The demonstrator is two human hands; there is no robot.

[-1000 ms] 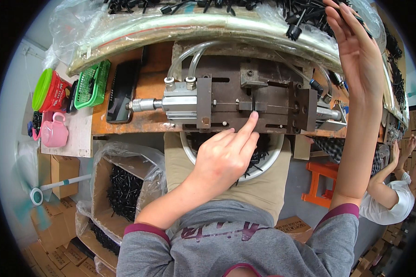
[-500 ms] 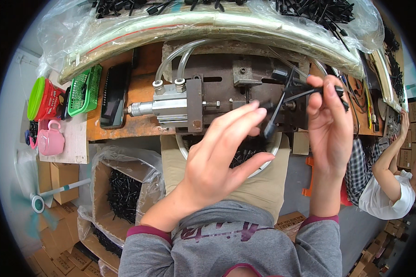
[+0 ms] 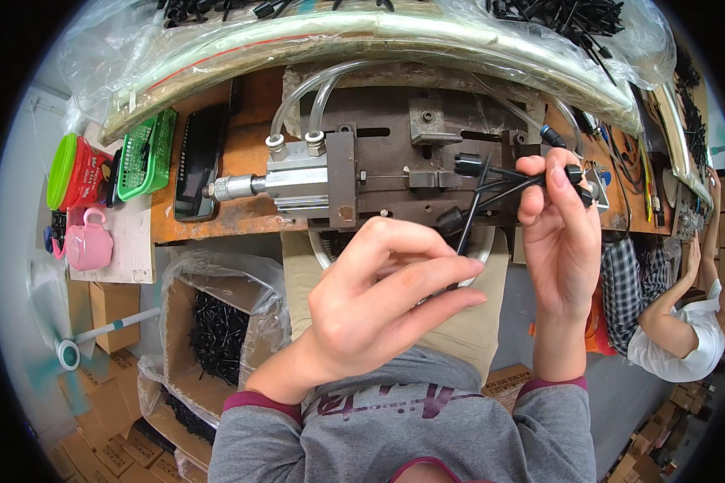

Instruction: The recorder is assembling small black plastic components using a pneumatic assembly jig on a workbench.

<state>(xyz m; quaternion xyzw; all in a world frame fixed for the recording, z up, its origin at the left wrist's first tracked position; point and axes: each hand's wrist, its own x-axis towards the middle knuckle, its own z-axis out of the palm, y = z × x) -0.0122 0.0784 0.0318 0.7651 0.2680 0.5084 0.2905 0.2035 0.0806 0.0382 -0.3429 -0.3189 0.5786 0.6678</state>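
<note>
My right hand (image 3: 562, 229) is raised at the right end of the metal fixture, thumb and fingers closed round several thin black plastic rods with round knobbed ends (image 3: 503, 191). The rods fan out leftward from its fingertips. My left hand (image 3: 383, 302) is just in front of the fixture, and its fingertips pinch the lower end of one black rod (image 3: 470, 225) that crosses the others. Behind both hands, the fixture's steel air cylinder (image 3: 298, 191) faces a small block (image 3: 431, 179) on the dark base plate. A white-rimmed round container (image 3: 321, 251) at my lap is mostly hidden.
A plastic-lined carton (image 3: 177, 342) of black parts stands at lower left. On the left are a green basket (image 3: 166, 169), a black flat case (image 3: 201, 161) and a pink cup (image 3: 89, 245). A plastic-wrapped ledge (image 3: 362, 40) edges the back. Another person (image 3: 675, 342) works at right.
My left hand has moved down and its fingers have come together on a rod's end. The rods in my right hand have turned, their knobbed ends spreading left.
</note>
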